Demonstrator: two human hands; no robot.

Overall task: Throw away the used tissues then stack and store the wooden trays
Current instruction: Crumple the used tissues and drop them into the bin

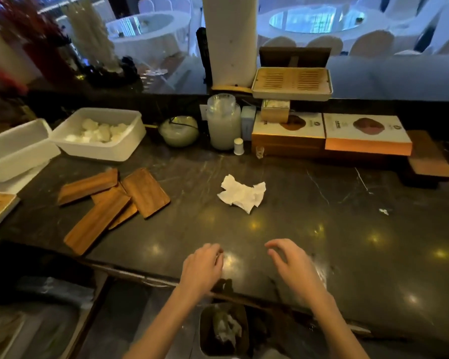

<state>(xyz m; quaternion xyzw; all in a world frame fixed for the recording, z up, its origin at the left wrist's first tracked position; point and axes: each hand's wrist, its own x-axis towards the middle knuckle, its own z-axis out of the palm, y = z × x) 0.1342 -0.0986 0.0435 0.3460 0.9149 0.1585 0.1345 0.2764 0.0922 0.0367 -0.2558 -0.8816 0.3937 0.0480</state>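
A crumpled white tissue [242, 194] lies alone near the middle of the dark marble counter [322, 216]. Several flat wooden trays [114, 200] lie scattered and partly overlapping at the counter's left. Both hands hover above the counter's near edge, well short of the tissue. My left hand [202, 268] has its fingers curled loosely and holds nothing. My right hand [293, 265] is empty too, fingers spread and bent. Below the counter edge, between my forearms, stands a small bin [222, 330] with crumpled paper inside.
A white tub of rolled towels [99, 133] and an empty white tub [16, 149] stand at the left. At the back are a glass jar [223, 120], a paper roll [230, 40], slatted bamboo trays [292, 82] and orange boxes [366, 133].
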